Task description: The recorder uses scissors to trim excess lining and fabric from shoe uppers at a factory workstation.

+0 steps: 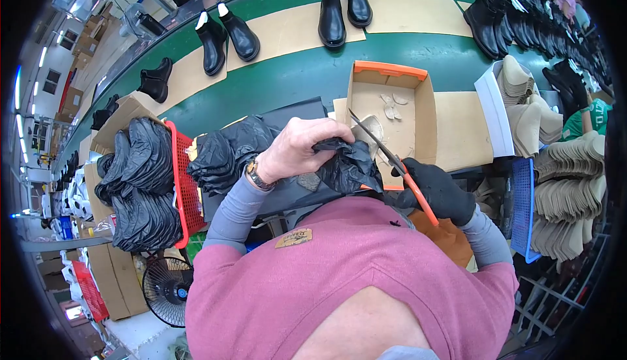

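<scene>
My bare left hand (305, 146) grips crumpled black plastic (356, 169), bunched just in front of my chest. What the plastic covers, if anything, is hidden. My right hand (444, 193), in a black glove, is closed round orange-handled scissors (421, 199). The blades point up and away to the left, over the near part of a cardboard box (424, 115) with an orange rim. A curved beige piece (371, 128) lies by the blades, and several small pale scraps (393, 107) rest in the box. Left of my left hand sit black plastic-wrapped bundles (225, 154).
A red basket (181, 190) and more black-wrapped bundles (140, 184) stand at left. Black boots (333, 20) line the green conveyor (287, 73). At right are a white box (493, 109), a blue basket (524, 210) and stacked beige insoles (568, 190). A fan (166, 288) is lower left.
</scene>
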Tool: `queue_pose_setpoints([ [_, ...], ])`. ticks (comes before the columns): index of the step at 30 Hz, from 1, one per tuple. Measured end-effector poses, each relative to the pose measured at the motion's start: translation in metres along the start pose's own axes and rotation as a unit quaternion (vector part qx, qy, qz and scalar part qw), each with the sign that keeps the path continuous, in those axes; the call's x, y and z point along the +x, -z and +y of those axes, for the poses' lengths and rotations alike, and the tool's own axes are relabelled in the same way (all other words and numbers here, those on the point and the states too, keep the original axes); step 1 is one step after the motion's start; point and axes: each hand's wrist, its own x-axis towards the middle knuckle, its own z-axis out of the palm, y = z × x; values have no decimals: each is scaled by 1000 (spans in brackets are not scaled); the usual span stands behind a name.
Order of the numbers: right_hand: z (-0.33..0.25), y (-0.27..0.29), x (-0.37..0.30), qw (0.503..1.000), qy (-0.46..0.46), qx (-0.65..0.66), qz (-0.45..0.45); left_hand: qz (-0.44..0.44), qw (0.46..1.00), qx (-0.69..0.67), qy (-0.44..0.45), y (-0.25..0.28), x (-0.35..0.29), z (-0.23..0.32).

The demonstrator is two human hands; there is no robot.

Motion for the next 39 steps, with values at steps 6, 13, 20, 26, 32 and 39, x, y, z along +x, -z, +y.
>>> queue_pose_setpoints([
  [6,0,14,-3,988,140,13,-66,23,999,30,-9,1,2,5],
  [13,0,1,-5,994,92,53,27,6,1000,9,-1,3,2,3],
  [20,7,-8,-2,977,206,-3,52,7,999,-25,34,2,1,0],
  [26,-1,-11,-3,995,66,57,38,8,996,-73,56,2,0,-1],
  [32,-5,1,2,997,37,67,2,7,995,-92,39,5,4,2],
  [39,-14,12,1,994,73,56,-56,7,994,-92,52,5,7,8],
])
